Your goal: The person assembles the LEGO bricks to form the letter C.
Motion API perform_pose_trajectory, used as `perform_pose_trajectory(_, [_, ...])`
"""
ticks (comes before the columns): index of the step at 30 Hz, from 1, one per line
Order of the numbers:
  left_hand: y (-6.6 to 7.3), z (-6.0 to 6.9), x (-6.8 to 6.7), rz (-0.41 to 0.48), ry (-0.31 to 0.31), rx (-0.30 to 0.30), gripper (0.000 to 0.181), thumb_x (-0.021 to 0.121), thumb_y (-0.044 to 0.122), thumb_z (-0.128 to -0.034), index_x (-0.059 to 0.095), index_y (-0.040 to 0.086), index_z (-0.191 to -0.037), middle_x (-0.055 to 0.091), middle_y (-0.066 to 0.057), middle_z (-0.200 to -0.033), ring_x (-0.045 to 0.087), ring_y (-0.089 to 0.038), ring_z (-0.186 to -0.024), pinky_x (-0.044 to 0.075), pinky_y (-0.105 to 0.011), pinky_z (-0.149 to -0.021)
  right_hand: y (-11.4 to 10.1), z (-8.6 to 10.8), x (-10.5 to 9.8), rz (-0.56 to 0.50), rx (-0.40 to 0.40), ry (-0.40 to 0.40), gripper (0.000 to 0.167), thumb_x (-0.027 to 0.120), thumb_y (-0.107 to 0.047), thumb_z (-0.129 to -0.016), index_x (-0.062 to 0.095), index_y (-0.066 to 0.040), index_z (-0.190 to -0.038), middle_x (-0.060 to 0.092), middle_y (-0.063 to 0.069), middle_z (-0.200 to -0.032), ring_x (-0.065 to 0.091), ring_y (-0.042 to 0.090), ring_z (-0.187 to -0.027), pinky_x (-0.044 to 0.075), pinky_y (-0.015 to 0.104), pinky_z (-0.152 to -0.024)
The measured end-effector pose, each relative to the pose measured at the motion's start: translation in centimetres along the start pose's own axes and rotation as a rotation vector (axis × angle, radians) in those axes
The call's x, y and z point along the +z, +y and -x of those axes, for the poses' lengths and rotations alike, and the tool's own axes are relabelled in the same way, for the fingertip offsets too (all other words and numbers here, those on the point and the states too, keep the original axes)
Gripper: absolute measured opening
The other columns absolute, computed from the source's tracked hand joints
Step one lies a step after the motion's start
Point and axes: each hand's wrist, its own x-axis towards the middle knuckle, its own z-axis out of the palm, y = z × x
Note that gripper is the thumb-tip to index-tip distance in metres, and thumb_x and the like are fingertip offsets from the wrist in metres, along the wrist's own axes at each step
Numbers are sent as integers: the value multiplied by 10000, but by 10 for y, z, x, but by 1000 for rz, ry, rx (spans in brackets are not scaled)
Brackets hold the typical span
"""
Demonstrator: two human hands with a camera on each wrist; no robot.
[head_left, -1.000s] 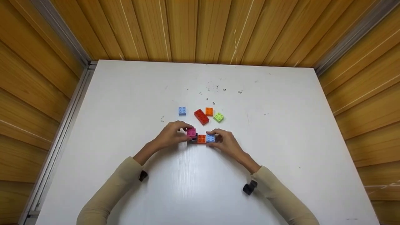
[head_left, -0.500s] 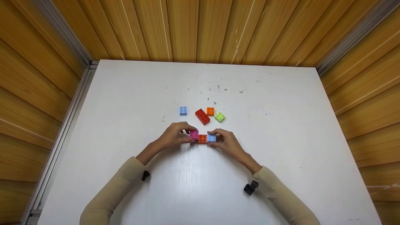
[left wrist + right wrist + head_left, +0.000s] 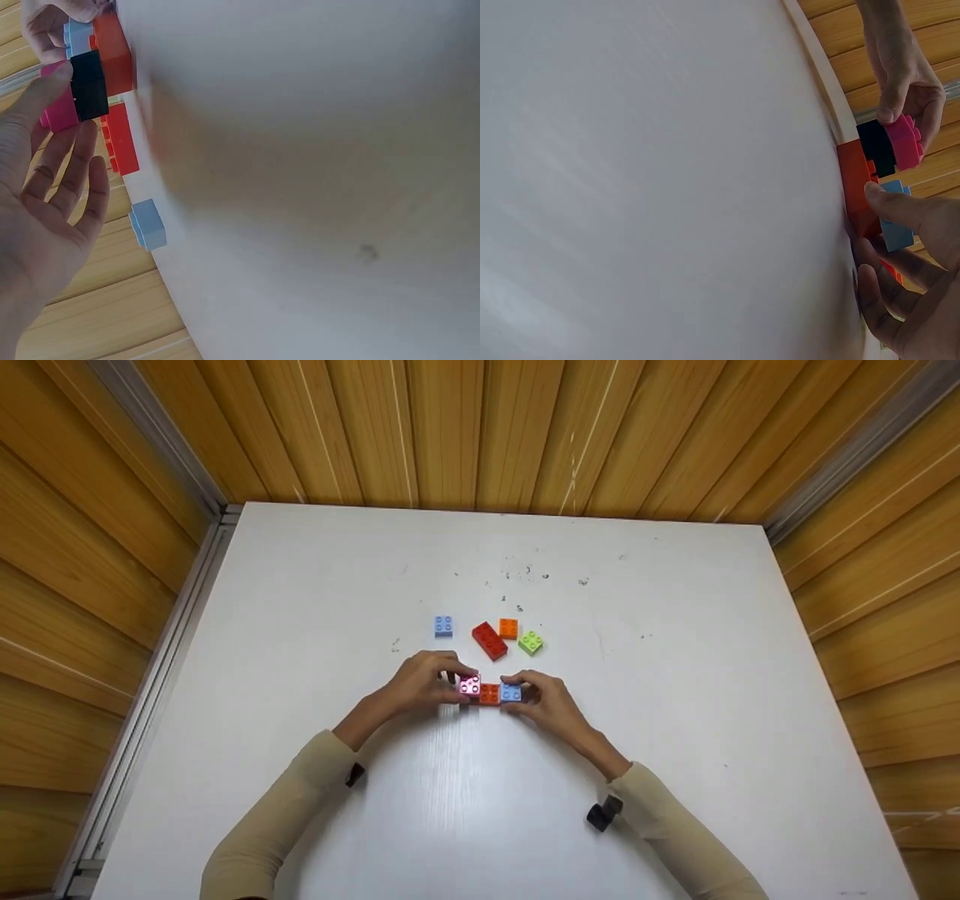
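Note:
My left hand [image 3: 424,682] pinches a pink brick [image 3: 470,685] between thumb and fingers. A black brick [image 3: 91,85] is joined beneath the pink one. Both stand at the left end of a long orange-red brick [image 3: 489,694], slightly tilted in the right wrist view [image 3: 877,146]; whether the black brick is fully pressed down I cannot tell. On the right end of the orange-red brick sits a light blue brick [image 3: 511,692]. My right hand [image 3: 551,701] grips that end, its thumb on the near side and fingers behind.
Beyond the hands on the white table [image 3: 480,810] lie another light blue brick [image 3: 443,626], a long red brick [image 3: 490,641], an orange brick [image 3: 508,628] and a lime green brick [image 3: 531,643]. Wood-look panels [image 3: 442,435] border the table's back and sides.
My left hand has shifted slightly right and toward the near edge, bringing the pink and black bricks over the orange-red brick's left end. The right hand keeps its grip in place.

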Motion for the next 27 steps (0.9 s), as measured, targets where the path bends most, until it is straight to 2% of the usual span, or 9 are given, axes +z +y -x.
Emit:
perform_pose_trajectory(6, [8, -10, -9, -54, -90, -54, 416, 894, 236, -789, 784, 121, -1172, 767, -31, -989, 685, -208, -858, 492, -260, -726, 1, 0, 0, -2, 9, 7, 368, 847, -100, -814, 730, -74, -1161, 756, 102, -1087, 644, 172, -829, 537, 226, -745])
perform_pose_trajectory(8, [11, -12, -10, -89, -101, -61, 428, 907, 239, -771, 786, 105, -1160, 776, -36, -1007, 687, -219, -852, 495, -270, -719, 2, 0, 0, -1, 4, 7, 359, 844, -93, -816, 729, -74, -1155, 756, 103, -1101, 642, 165, -826, 537, 225, -742])
perform_pose_trajectory(11, [14, -11, -9, -137, -83, -52, 426, 914, 241, -761, 790, 102, -1144, 780, -33, -1005, 664, -197, -816, 482, -265, -691, 2, -1, 1, -3, 8, 5, 361, 844, -85, -816, 728, -77, -1158, 756, 96, -1125, 640, 143, -831, 535, 212, -747])
perform_pose_trajectory(17, [18, -9, -3, -236, -13, 10, 384, 903, 276, -773, 800, 119, -1108, 770, -20, -943, 609, -151, -753, 460, -257, -651, 1, 0, 1, 4, 4, 7, 362, 841, -80, -818, 727, -78, -1162, 755, 92, -1120, 637, 131, -840, 533, 200, -751])
perform_pose_trajectory(22, [18, -7, -2, -199, 11, -17, 360, 914, 231, -758, 800, 119, -1080, 756, -11, -917, 600, -143, -727, 448, -254, -636, -1, -1, 1, -2, -7, 5, 362, 834, -80, -826, 722, -73, -1170, 754, 103, -1122, 634, 146, -844, 532, 207, -754])
perform_pose_trajectory(27, [17, -4, 1, -174, -20, -6, 330, 890, 191, -777, 749, 97, -1060, 717, -34, -959, 636, -174, -808, 499, -292, -685, 0, 1, 3, 0, -9, 6, 365, 834, -80, -825, 722, -71, -1172, 755, 102, -1159, 651, 163, -855, 550, 239, -766])
